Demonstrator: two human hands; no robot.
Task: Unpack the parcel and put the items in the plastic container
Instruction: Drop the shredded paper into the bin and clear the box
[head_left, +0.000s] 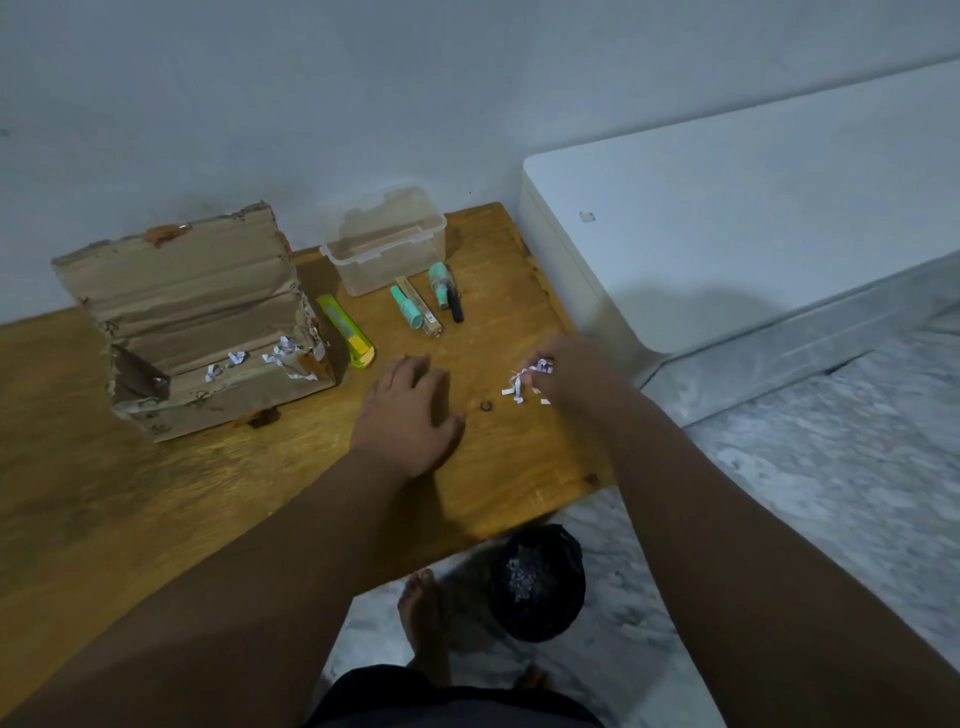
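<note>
Cutter between parcel and container; left grip loose, right grip around paper shreds.

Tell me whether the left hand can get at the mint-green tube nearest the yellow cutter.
Probably yes. The left hand holds nothing and rests on the table just short of the mint-green tube, with only bare wood between them; the yellow cutter lies off to one side.

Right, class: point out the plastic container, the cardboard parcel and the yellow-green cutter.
plastic container (400, 265): head view, clear front wall.
cardboard parcel (197, 291): head view, inner face of raised flap.
yellow-green cutter (345, 332): head view, middle of its body.
</note>
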